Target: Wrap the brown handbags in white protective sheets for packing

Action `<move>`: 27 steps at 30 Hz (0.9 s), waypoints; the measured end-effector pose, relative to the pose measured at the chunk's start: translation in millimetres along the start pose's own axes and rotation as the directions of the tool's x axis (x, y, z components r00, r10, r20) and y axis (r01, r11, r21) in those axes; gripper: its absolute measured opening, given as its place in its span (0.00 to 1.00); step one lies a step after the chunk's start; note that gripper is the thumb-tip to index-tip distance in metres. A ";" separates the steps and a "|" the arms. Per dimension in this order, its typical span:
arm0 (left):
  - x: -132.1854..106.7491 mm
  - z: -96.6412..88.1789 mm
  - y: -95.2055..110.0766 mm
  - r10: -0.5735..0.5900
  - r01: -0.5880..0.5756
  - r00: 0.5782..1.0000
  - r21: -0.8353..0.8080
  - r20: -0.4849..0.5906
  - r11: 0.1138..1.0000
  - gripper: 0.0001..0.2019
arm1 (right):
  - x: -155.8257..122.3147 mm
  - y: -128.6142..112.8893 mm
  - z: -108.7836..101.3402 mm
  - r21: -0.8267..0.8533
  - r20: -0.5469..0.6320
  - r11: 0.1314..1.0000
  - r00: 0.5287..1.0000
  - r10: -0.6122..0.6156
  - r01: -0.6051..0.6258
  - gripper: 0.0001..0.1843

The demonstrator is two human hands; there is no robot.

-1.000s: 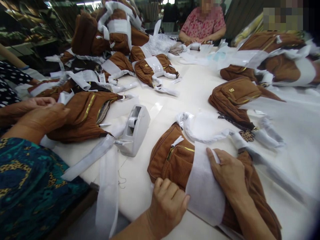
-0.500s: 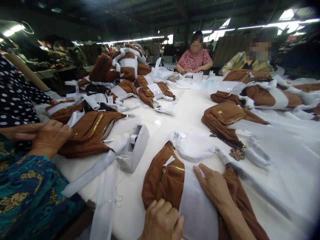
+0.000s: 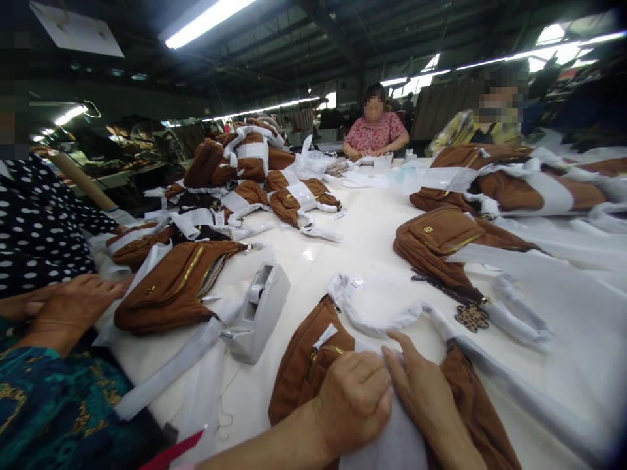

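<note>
A brown corduroy bag (image 3: 300, 365) lies in front of me with a translucent white paper band (image 3: 392, 440) around its middle. Its strap (image 3: 386, 320) is wrapped in white paper and curves behind it. My left hand (image 3: 355, 401) is closed over the band's left edge, knuckles up; whatever its fingers pinch is hidden. My right hand (image 3: 426, 391) rests on the band's right side, fingers stretched out and thumb against the paper close to my left hand. The bag's right end (image 3: 482, 405) shows beyond my right wrist.
A grey tape dispenser (image 3: 259, 313) stands left of the bag. Another brown bag (image 3: 171, 287) lies beside a co-worker's hands (image 3: 73, 307). More bags are piled at the back left (image 3: 249, 156) and right (image 3: 524, 179). Two people sit across the table.
My left hand has moved up and right from the bag's front edge onto the paper band, beside my right hand. My right hand stays on the band. The view has tilted upward slightly.
</note>
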State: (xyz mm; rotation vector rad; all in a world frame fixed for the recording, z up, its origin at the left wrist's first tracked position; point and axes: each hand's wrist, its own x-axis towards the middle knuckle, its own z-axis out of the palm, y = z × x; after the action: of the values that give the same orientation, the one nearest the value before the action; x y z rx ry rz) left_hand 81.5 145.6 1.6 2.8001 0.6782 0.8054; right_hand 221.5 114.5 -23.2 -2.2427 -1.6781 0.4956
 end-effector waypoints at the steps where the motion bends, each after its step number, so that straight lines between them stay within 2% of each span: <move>1: -3.1 3.5 -2.0 -0.016 0.016 1.000 -0.018 0.007 1.000 0.10 | 2.5 4.0 2.0 0.048 -0.004 0.999 1.000 0.008 -0.008 0.22; 5: -10.2 3.8 -4.6 -0.127 0.135 0.986 -0.071 0.107 0.988 0.15 | 8.5 14.1 9.3 0.133 0.013 0.991 1.000 -0.008 0.006 0.26; 8: -10.9 0.2 -4.1 -0.176 0.193 0.970 -0.092 0.169 0.977 0.13 | 11.2 14.5 8.4 0.076 -0.017 0.995 0.998 -0.059 0.060 0.23; 10: -12.6 -0.7 -4.0 -0.180 0.197 0.970 -0.093 0.165 0.976 0.10 | 18.0 13.1 3.2 -0.015 -0.084 0.988 0.985 -0.152 0.152 0.19; 13: -16.7 1.1 -4.7 -0.166 0.180 0.975 -0.085 0.149 0.980 0.07 | 37.9 10.6 -8.3 -0.202 -0.135 0.922 0.922 -0.362 0.332 0.18; 14: -18.0 2.2 -5.1 -0.160 0.173 0.976 -0.081 0.146 0.982 0.06 | 45.3 9.9 -11.9 -0.244 -0.088 0.892 0.907 -0.412 0.382 0.19; 16: -19.7 4.5 -6.0 -0.149 0.162 0.977 -0.075 0.150 0.984 0.06 | 56.5 9.1 -17.4 -0.249 0.084 0.852 0.886 -0.456 0.462 0.17; 18: -19.6 5.6 -7.0 -0.142 0.153 0.976 -0.057 0.168 0.987 0.07 | 60.0 8.7 -21.1 -0.190 0.254 0.836 0.848 -0.464 0.515 0.15; 20: -16.9 4.4 -8.4 -0.135 0.140 0.972 -0.012 0.195 0.990 0.08 | 56.0 8.1 -24.9 -0.074 0.347 0.837 0.801 -0.489 0.543 0.15; 24: -1.6 -2.8 -15.7 -0.048 0.031 0.948 0.060 0.314 0.998 0.12 | 39.6 2.9 -32.8 0.266 0.356 0.811 0.729 -0.585 0.521 0.16; 27: 12.0 -2.0 -27.1 0.044 -0.069 0.870 0.034 0.491 0.997 0.14 | 35.4 3.1 -34.3 0.383 0.359 0.802 0.726 -0.586 0.458 0.15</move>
State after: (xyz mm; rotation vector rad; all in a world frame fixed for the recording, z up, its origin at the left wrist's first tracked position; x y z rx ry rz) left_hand 79.1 175.2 1.8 2.8956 0.5294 0.0578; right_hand 248.4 146.6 2.8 -1.4066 -2.2080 1.0915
